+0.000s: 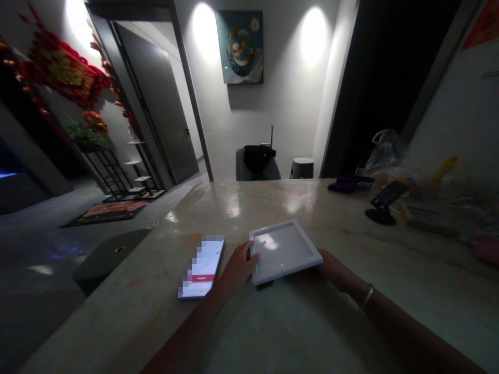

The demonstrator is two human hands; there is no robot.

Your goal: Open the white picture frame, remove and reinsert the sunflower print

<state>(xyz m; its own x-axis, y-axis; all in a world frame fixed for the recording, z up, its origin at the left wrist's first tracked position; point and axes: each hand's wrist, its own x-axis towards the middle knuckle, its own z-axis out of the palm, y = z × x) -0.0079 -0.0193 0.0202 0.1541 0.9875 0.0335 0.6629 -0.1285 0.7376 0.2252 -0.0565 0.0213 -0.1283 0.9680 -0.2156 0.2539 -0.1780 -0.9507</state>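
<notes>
Here, a white square frame (283, 252) is grasped at its left edge by the left hand (237, 267), fingers curled around it; the fingers of the right hand (331, 270) are hidden, so their state cannot be told

A framed painting (239, 47) is hung on the far wall, above a grey chair (244, 169) draped with a black garment (257, 157). On the worktop (249, 208), a black phone stand (384, 205) and a purple item (349, 183) are placed near a plastic bag (384, 153). A tiered metal plant stand (113, 174) is set beside a grey door (156, 109), and a patterned rug (107, 212) is laid on the floor.
</notes>
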